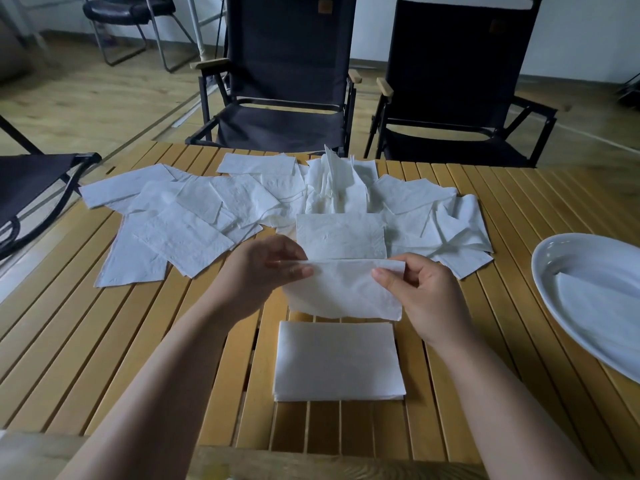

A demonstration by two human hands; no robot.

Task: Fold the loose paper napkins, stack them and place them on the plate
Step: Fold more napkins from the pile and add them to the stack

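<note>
While the left hand (263, 271) and the right hand (426, 292) pinch a thin white paper napkin (346, 289) along its folded upper edge, the sheet hangs just above the table (104, 341). It is soft and faintly embossed, and its lower edge droops in a shallow curve. The table is made of narrow yellow wooden slats with dark gaps between them. Just below the held sheet lies a neat rectangular stack (337, 362) of folded napkins, flat with squared corners. Beyond the hands, the loose napkins (194, 216) spread across the far half of the table in overlapping flat squares, with a crumpled, upright bunch near the middle. A smooth, glossy white plate (547, 292) sits at the right, well apart from the stack, with one white folded napkin (595, 299) lying in it.

Both forearms reach in from the near edge, bare, with the palms turned toward each other. The left fingers (294, 270) grasp the napkin's left end between thumb and curled fingertips. The right fingers (384, 275) grasp its right end the same way.

Whether the drooping edge touches the stack cannot be told. The plate is cut off by the right border, so its full outline is hidden. Two dark fabric chairs (287, 98) stand behind the table, their tops out of view. Part of another dark seat (34, 188) shows at the left.
</note>
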